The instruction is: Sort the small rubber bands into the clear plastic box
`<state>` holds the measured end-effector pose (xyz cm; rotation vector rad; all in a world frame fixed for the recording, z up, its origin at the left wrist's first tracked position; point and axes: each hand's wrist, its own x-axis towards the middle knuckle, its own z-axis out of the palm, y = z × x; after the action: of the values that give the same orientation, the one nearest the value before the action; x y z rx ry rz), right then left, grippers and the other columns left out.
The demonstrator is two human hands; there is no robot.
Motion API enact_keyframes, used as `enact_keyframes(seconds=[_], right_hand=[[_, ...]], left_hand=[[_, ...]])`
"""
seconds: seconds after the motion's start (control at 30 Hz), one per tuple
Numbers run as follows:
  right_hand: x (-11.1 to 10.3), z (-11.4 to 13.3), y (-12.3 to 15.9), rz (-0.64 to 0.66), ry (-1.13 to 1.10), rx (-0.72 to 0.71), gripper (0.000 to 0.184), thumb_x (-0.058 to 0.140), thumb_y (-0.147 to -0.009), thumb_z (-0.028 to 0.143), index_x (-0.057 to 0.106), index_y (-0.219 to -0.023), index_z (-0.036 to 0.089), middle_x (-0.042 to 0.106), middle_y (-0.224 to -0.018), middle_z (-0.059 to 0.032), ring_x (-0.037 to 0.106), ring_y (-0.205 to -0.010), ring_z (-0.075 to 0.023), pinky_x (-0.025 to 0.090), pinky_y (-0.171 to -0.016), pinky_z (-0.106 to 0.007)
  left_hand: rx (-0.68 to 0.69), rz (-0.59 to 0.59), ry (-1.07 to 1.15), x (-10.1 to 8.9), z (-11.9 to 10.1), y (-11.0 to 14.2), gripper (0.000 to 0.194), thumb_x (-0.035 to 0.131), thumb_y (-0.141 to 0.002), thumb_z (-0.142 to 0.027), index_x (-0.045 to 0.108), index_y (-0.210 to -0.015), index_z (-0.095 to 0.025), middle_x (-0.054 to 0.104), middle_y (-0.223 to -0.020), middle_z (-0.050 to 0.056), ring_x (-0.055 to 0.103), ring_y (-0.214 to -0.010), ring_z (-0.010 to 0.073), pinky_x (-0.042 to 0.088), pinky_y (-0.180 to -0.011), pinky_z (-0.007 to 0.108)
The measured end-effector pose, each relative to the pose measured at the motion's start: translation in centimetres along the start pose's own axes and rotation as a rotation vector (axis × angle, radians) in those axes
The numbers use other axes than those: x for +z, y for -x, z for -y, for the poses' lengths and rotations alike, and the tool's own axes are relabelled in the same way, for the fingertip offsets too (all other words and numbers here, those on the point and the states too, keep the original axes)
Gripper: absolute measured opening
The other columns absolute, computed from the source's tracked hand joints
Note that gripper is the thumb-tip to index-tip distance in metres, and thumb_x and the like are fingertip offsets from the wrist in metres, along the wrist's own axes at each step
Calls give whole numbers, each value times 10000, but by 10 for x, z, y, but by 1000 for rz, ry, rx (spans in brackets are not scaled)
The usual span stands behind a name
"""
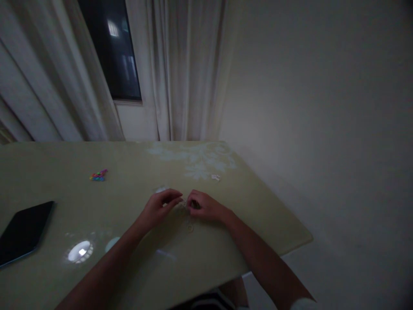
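Pale yellow-green and glossy, a broad smooth-topped table (pixel 206 258) is spread beneath both hands, its far part marked with a whitish leafy scroll pattern (pixel 206 157). Over the near middle of the tabletop, a thin, pale, strand-like item (pixel 184 204) is held between the two hands, its finer details too small and dim to be made out. By the left hand (pixel 164 203) it is pinched between thumb and forefinger, the fingertips drawn together and pointed toward the other hand. By the right hand (pixel 204 206) it is gripped from the opposite side, with the fingers curled in toward the thumb. Just below the fingertips, a small, pale, round ring (pixel 190 228) is seen; whether it is hung from the strand or laid on the table cannot be told.

Just beyond the left hand, a small whitish, shiny item (pixel 160 189) is partly covered by the fingers. Beyond the right hand, a few small white pieces (pixel 216 177) are placed close together. Farther off to the left, small multicoloured pieces (pixel 98 175) are gathered in a heap. At the left edge, a flat black rectangular tablet-like device (pixel 26 232) is laid on the tabletop. Behind the table, a dark window (pixel 112 51) is framed by long greyish-white fabric curtains (pixel 190 69).
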<state>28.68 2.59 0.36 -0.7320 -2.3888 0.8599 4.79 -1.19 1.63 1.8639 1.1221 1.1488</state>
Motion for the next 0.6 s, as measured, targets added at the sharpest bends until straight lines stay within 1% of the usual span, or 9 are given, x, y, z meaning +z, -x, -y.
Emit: enact_keyframes(seconds=[0.07, 0.13, 0.2, 0.27, 0.33, 0.37, 0.5, 0.53, 0.6], right_hand=[[-1, -1, 0, -71, -78, 42, 53, 675, -911, 205, 641, -941, 178, 577, -889, -2, 524, -749, -135, 420, -695, -244], [-1, 0, -1, -132, -152, 66, 100, 656, -943, 274, 630, -940, 177, 570, -854, 4, 512, -732, -135, 411, -681, -250], [0, 1, -1, -178, -199, 78, 163, 636, -967, 338, 626, -948, 177, 562, -835, 8, 509, -732, -137, 405, -677, -254], [2, 3, -2, -204, -223, 87, 204, 621, -979, 380, 621, -960, 177, 555, -830, 11, 510, -742, -136, 402, -676, -254], [4, 4, -2, -208, -238, 89, 222, 609, -984, 399, 613, -969, 177, 547, -823, 15, 499, -736, -132, 394, -668, -252], [5, 4, -2, -204, -246, 90, 229, 603, -987, 406, 609, -970, 177, 544, -817, 18, 490, -727, -130, 389, -660, -251], [9, 3, -4, -191, -261, 107, 262, 598, -990, 442, 597, -973, 181, 538, -791, 26, 463, -697, -126, 363, -631, -250], [10, 3, -4, -193, -258, 110, 269, 597, -991, 451, 595, -975, 183, 540, -793, 26, 463, -699, -126, 361, -632, -251], [10, 3, -4, -198, -260, 105, 276, 588, -995, 461, 590, -976, 186, 547, -799, 23, 466, -707, -129, 363, -639, -254]], left_hand=[[1, 16, -13, -1, 2, 0, 216, 667, -921, -393, 781, -939, -210, 811, -894, 67, 760, -827, 220, 584, -755, 324], [-8, 19, 3, -1, 6, 0, 202, 680, -914, -386, 786, -911, -214, 812, -878, 66, 767, -820, 228, 595, -755, 334], [-23, 9, 61, 1, 10, 0, 193, 708, -901, -388, 778, -947, -214, 815, -887, 67, 775, -821, 233, 610, -760, 344], [-32, -3, 132, 3, 14, 1, 231, 733, -888, -389, 762, -1035, -214, 820, -923, 71, 786, -845, 237, 625, -788, 361], [-25, -12, 165, 5, 16, 1, 259, 740, -884, -371, 751, -1090, -213, 816, -935, 74, 789, -852, 234, 632, -806, 370], [-11, -14, 158, 6, 16, 1, 242, 735, -886, -357, 759, -1079, -212, 807, -932, 74, 786, -847, 229, 634, -802, 365], [87, -52, 76, 7, 13, 2, 140, 719, -885, -326, 807, -898, -218, 762, -937, 80, 760, -863, 216, 625, -768, 328], [85, -59, 77, 7, 12, 2, 130, 727, -878, -324, 805, -876, -220, 762, -922, 75, 758, -854, 213, 624, -762, 322], [36, -57, 120, 9, 9, 2, 114, 745, -862, -322, 785, -862, -215, 774, -859, 59, 761, -797, 206, 624, -746, 316]])
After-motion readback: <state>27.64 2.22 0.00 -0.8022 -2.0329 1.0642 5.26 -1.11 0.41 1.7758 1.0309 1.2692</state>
